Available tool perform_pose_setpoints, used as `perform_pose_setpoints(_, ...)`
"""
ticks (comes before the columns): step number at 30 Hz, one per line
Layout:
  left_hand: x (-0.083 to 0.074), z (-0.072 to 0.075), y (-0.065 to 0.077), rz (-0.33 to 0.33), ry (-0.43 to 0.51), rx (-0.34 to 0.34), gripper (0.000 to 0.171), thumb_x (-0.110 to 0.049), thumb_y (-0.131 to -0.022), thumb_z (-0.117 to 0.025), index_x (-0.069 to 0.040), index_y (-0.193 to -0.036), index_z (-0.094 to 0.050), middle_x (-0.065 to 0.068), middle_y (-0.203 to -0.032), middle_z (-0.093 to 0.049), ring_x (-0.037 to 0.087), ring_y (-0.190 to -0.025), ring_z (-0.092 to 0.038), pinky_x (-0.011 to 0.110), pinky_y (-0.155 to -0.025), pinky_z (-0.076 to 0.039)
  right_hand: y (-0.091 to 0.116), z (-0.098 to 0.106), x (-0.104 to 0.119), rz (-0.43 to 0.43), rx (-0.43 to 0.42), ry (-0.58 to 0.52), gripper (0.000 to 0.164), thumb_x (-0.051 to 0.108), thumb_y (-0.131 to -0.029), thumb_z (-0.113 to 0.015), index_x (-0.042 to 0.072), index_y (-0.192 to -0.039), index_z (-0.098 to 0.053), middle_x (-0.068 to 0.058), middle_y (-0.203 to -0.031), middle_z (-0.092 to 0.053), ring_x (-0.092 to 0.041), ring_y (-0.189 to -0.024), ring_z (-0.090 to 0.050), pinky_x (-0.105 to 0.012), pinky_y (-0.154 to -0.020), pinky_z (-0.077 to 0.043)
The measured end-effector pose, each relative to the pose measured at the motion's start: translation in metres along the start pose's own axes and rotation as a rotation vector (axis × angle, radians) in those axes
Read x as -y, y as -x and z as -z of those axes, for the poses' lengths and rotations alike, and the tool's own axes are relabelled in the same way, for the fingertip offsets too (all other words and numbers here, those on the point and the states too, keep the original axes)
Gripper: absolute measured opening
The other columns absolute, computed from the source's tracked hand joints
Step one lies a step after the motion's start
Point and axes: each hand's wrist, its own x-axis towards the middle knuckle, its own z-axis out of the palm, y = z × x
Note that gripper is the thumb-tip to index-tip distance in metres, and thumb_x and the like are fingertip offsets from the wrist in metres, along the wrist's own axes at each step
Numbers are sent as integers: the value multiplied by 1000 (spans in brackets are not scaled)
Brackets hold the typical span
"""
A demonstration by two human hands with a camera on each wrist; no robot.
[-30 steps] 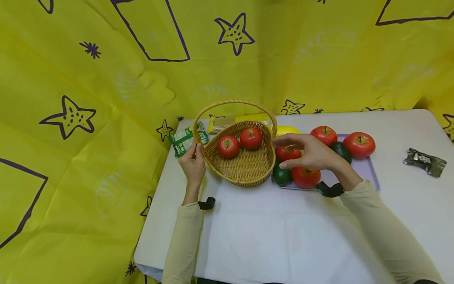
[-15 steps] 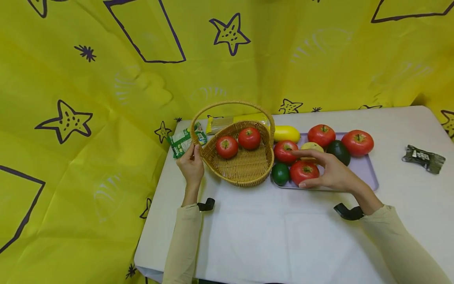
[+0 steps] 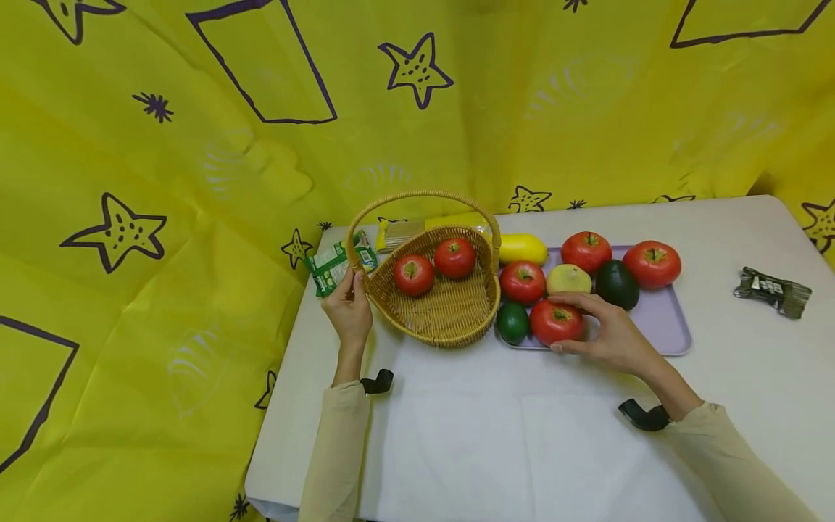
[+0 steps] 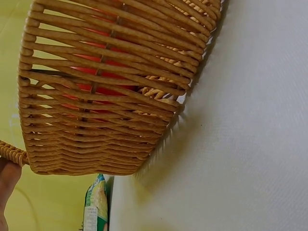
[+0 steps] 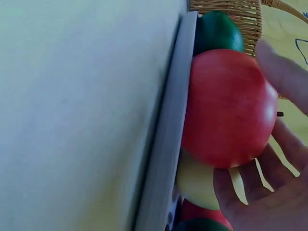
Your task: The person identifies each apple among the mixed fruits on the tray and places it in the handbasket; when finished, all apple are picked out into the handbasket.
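- Red tomato sits on the pale purple tray, by its near edge, between the thumb and fingers of the right hand.
- The right fingers are spread and bent round it, the thumb on the near side and the fingertips over the far side; how firmly they press is hard to tell from these angles.
- Just beyond those fingertips lies the pale yellow fruit, with the second tomato beyond and to the left of them.
- Left of the right thumb tip, next to the held tomato, is the small green fruit.
- Above the right knuckles rests the dark avocado, flanked by two more tomatoes.
- The left hand pinches the foot of the handle of the wicker basket between thumb and fingers.
- Right of the left fingers, inside that basket, lie two tomatoes close together.
- Just beyond the left fingertips is the green packet.
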Motion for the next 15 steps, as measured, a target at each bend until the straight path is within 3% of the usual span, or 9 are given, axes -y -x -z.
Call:
perform_pose_setpoints(9,0,1,0,-21,23,5,24,15,-96,-65,20,-120,-69,39,-102,-72,59,-68,-67,1,-64,-44,1,-4,3,23,-47,47,77,19,-68,-102,17,-138,-70,-6,-136,-70,-7,-121,-51,-14,-96,-42)
perform_pose_setpoints(15,2,0,0,-7,14,1,24,15,-96,-66,21,-119,-69,39,-104,-72,60,-72,-68,1,-64,-44,0,-5,5,12,-22,91,81,19,-67,-103,12,-139,-67,-13,-139,-68,-29,-119,-55,-42,-94,-48)
